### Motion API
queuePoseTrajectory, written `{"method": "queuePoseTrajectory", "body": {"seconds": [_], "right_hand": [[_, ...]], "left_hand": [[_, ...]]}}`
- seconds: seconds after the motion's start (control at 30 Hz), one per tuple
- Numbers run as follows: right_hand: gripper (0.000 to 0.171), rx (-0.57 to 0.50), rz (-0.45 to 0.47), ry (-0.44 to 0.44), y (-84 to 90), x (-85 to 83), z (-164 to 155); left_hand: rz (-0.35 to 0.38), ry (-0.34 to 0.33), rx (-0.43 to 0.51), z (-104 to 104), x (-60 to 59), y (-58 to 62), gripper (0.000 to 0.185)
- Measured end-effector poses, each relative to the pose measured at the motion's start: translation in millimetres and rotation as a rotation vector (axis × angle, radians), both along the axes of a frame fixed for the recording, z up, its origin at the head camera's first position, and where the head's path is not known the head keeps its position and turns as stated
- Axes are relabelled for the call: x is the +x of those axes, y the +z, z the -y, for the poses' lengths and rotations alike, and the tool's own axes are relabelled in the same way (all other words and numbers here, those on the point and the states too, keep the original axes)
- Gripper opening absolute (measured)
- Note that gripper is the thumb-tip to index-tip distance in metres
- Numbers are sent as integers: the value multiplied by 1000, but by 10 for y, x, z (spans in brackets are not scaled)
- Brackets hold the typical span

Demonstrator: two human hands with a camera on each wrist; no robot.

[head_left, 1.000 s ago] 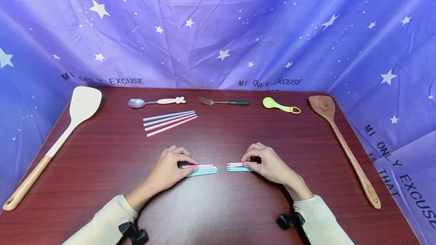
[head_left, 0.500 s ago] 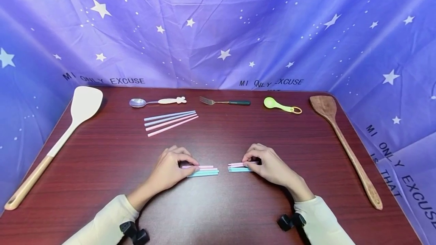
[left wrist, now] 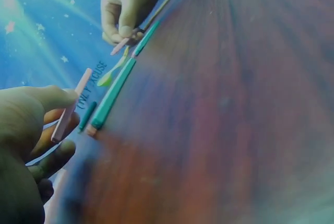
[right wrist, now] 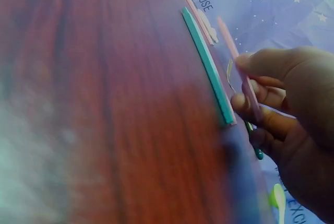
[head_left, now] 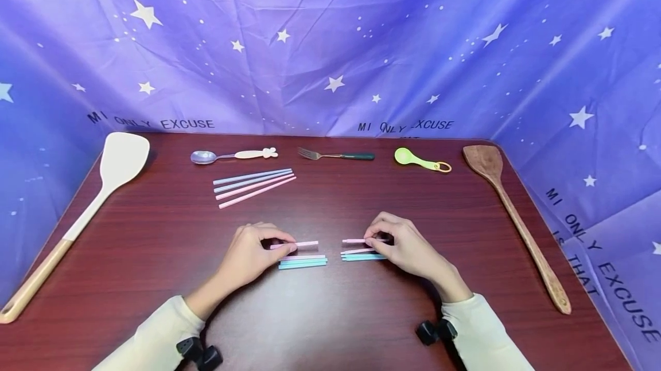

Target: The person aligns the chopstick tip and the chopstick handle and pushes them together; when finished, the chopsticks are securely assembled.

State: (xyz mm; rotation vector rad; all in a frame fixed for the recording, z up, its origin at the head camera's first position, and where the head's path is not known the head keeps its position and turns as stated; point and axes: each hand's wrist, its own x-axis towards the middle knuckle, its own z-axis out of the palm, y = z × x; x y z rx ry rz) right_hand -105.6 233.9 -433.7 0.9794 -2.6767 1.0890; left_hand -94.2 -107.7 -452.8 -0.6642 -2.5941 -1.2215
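Left hand (head_left: 247,256) and right hand (head_left: 408,248): each pinching a pink stick (head_left: 302,243), lifting level, clear of the sticks (head_left: 303,262) lying beneath.

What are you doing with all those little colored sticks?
A person sits at a dark wooden table. The left hand pinches one short pink stick and the right hand pinches another short pink stick, both lifted slightly off two small piles of pink and teal sticks below. Longer sticks, spoons, a fork and spatulas lie farther back.
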Motion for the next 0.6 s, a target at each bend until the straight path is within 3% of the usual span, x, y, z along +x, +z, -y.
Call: {"method": "queuePoseTrajectory", "body": {"seconds": [0.17, 0.33, 0.6], "right_hand": [[10, -17, -11, -7, 108, -46, 57], [9, -27, -30, -5, 174, -71, 159], [3, -38, -37, -3, 204, -74, 240]], "left_hand": [[-44, -16, 42, -51, -57, 115, 10], [-29, -29, 66, -96, -97, 209, 8], [-9, -29, 68, -124, -101, 230, 9]]}}
